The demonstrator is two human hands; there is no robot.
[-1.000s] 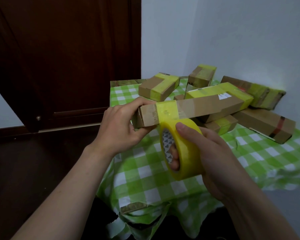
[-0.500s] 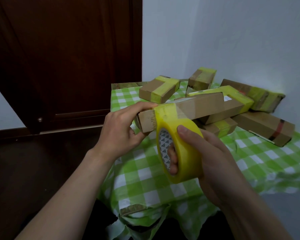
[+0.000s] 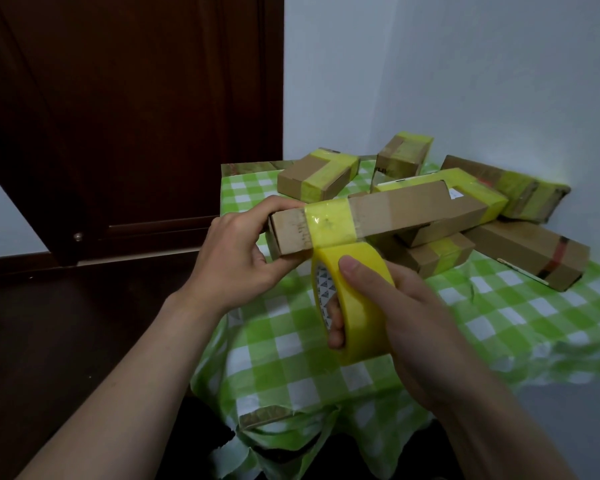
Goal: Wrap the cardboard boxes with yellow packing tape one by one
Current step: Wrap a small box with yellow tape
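Cardboard box (image 3: 395, 216) end gripped by left hand (image 3: 236, 261) above tabletop's (image 3: 291, 358) left edge; right hand (image 3: 420, 327) holding tape roll (image 3: 361, 306) against it.

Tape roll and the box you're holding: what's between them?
In the head view the yellow tape roll sits right under the held cardboard box, joined to the yellow tape band on it. Nothing else lies between.

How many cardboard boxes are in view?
7. The held box in the left hand; on the table: back-left box, back-centre box, long box behind the held one, small box under it, wall box, red-striped box at right. Others may be hidden.
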